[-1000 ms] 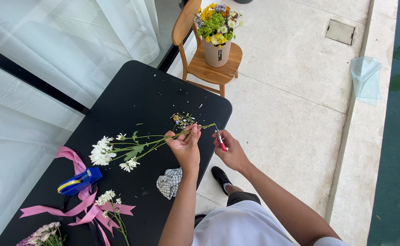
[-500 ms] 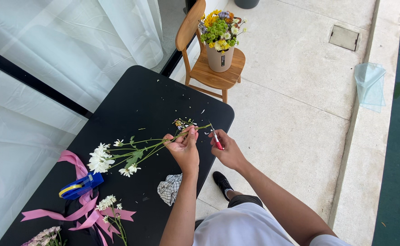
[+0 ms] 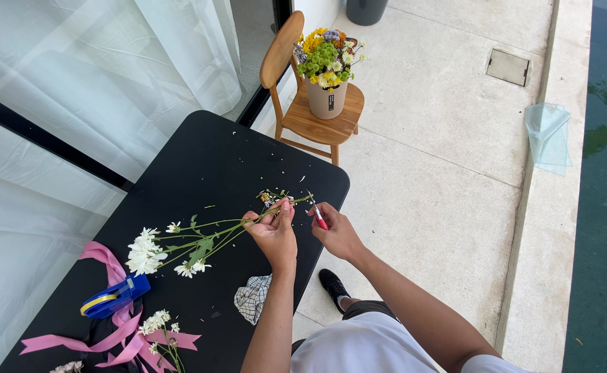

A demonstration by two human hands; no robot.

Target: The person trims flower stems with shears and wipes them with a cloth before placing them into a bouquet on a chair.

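Observation:
My left hand (image 3: 273, 231) pinches the green stems of a bunch of white daisies (image 3: 153, 251) that lies across the black table (image 3: 200, 166), flower heads to the left. My right hand (image 3: 336, 233) grips small red-handled snips (image 3: 317, 213), the blades at the stem ends beside the left fingertips. Cut stem bits (image 3: 270, 197) lie just beyond both hands.
A pink ribbon (image 3: 106, 331) and a blue tape dispenser (image 3: 115, 295) lie at the table's near left, with more small white flowers (image 3: 158, 324). A checked cloth (image 3: 253, 298) hangs at the near edge. A wooden chair (image 3: 310, 117) holds a pot of mixed flowers (image 3: 326, 65).
The view has shifted slightly. Both hands hold the same grip on the stems and the snips, with the snips staying at the stem ends.

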